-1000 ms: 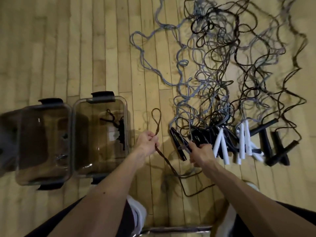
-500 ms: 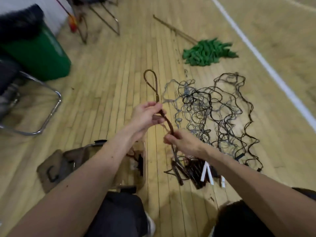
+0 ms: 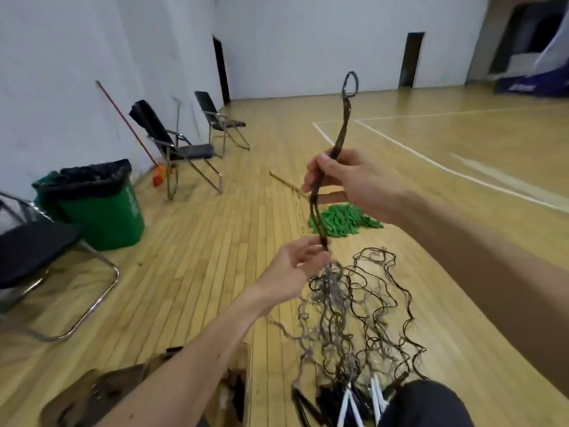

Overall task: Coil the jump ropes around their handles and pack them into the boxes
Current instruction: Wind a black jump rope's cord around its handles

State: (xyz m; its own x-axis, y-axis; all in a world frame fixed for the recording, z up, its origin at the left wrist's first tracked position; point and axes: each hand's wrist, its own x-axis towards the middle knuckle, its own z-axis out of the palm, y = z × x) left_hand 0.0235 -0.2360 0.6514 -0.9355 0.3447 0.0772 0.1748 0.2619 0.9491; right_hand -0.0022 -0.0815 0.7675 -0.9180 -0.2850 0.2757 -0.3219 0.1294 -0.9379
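A doubled dark jump rope (image 3: 342, 131) stands up in front of me, its loop end at the top. My right hand (image 3: 345, 180) grips it high up. Lower down, my left hand (image 3: 295, 266) pinches the same rope with fingertips. Beneath the hands, a tangle of grey and black ropes (image 3: 354, 315) lies on the wooden floor. Black and white handles (image 3: 348, 402) bunch at the bottom edge. A clear plastic box (image 3: 234, 392) sits at the bottom, partly hidden by my left forearm.
A green bin (image 3: 101, 208) with a black liner stands at left, folding chairs (image 3: 181, 146) behind it and one (image 3: 40, 260) at the left edge. A green pile (image 3: 341, 220) lies on the floor beyond my hands. A red-handled broom (image 3: 129, 127) leans on the wall.
Both hands lifted the rope up off the floor. My right hand moved above the left along the rope. My view tilted up from the boxes to the hall.
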